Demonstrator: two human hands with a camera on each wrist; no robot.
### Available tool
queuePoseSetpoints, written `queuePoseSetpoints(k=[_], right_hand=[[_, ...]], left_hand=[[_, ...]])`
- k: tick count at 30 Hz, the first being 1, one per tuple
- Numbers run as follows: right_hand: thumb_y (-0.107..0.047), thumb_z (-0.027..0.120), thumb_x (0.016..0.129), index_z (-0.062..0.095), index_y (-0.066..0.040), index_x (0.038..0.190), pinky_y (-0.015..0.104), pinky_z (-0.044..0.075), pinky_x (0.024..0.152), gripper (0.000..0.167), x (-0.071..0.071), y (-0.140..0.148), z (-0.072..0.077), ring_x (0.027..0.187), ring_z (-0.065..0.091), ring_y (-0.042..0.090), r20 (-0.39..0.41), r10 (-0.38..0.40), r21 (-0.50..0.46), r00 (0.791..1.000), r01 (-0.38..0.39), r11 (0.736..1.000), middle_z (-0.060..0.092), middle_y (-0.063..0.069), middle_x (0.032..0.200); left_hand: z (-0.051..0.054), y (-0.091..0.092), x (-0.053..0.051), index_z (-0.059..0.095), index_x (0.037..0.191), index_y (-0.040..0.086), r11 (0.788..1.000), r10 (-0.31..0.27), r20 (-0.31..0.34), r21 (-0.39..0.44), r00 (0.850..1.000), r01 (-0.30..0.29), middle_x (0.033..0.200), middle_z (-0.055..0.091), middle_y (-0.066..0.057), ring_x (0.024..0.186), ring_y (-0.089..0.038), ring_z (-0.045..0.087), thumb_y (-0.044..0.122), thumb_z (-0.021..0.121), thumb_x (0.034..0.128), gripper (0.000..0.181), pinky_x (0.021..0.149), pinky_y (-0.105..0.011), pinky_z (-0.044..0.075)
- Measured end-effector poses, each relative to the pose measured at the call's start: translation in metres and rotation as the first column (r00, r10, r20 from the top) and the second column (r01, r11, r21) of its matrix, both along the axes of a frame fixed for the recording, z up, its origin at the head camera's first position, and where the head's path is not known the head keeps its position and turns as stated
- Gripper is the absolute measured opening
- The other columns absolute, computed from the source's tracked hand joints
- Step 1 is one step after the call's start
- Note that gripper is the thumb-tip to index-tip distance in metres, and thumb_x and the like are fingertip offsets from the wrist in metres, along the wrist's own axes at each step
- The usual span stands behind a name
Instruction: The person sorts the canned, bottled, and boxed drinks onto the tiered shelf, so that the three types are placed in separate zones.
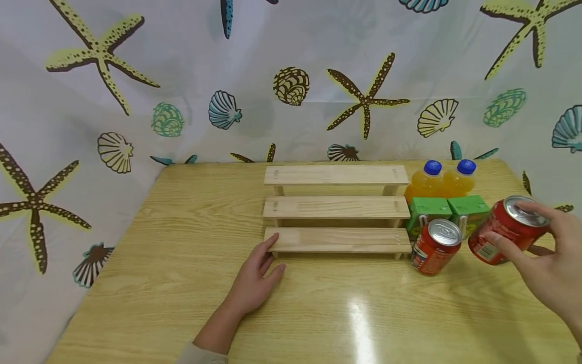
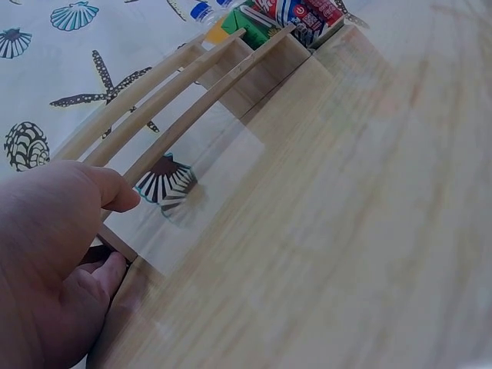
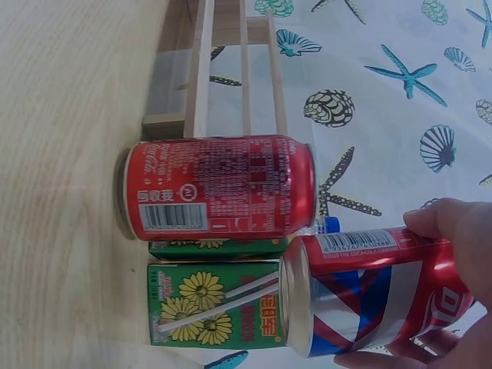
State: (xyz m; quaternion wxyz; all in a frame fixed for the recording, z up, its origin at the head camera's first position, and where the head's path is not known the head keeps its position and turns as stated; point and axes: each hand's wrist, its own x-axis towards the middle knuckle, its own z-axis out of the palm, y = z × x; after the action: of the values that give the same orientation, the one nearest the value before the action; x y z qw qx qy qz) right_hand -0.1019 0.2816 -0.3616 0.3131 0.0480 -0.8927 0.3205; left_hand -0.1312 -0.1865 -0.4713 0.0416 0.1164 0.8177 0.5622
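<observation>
In the head view a three-step wooden shelf (image 1: 336,239) stands on the table. My left hand (image 1: 254,280) touches the left end of its lowest step, fingers on the board and thumb apart. My right hand (image 1: 552,253) grips a red soda can (image 1: 504,232) around its upper part and holds it tilted, off the table. Another red soda can (image 1: 436,250) stands upright at the shelf's right end. Behind it are two green juice boxes (image 1: 427,206) with straws. In the right wrist view the held can (image 3: 369,288) is in front of one green box (image 3: 215,304).
Two orange drink bottles (image 1: 427,182) with blue caps stand behind the green boxes. A white cloth (image 1: 254,55) printed with starfish and shells hangs behind and beside the wooden table (image 1: 191,227).
</observation>
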Motion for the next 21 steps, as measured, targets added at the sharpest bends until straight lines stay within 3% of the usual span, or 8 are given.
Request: queuePoseSetpoints(k=[8,13,21], right_hand=[[0.007,0.079,0.08,0.047,-0.005,0.145,-0.013,0.034,0.066,0.073,0.0,-0.001,0.005,0.102,0.034,-0.021,0.055,-0.058,-0.08,0.997,0.062,0.995,0.05,0.024,0.134],[0.006,0.077,0.082,0.046,-0.008,0.147,-0.012,0.036,0.068,0.073,0.002,-0.003,0.005,0.104,0.036,-0.018,0.069,-0.055,-0.113,0.996,0.063,0.992,0.048,0.023,0.136],[0.002,0.08,0.081,0.047,-0.008,0.146,-0.013,0.033,0.069,0.074,0.003,-0.01,0.009,0.105,0.031,-0.023,0.067,-0.044,-0.076,0.997,0.049,0.996,0.048,0.025,0.137]], left_hand=[[-0.002,-0.001,-0.001,0.03,0.157,0.017,1.0,-0.001,-0.008,0.009,1.0,0.001,0.16,0.028,-0.013,0.148,-0.032,0.031,0.013,0.062,0.0996,0.066,0.12,-0.032,0.034],[-0.001,0.001,-0.001,0.03,0.157,0.016,1.0,0.0,-0.009,0.011,1.0,0.0,0.161,0.028,-0.012,0.149,-0.03,0.03,0.012,0.062,0.0995,0.066,0.12,-0.03,0.034],[-0.002,-0.001,-0.001,0.031,0.157,0.018,1.0,0.005,-0.004,0.02,1.0,-0.005,0.161,0.027,-0.012,0.15,-0.03,0.029,0.012,0.063,0.0993,0.066,0.12,-0.029,0.034]])
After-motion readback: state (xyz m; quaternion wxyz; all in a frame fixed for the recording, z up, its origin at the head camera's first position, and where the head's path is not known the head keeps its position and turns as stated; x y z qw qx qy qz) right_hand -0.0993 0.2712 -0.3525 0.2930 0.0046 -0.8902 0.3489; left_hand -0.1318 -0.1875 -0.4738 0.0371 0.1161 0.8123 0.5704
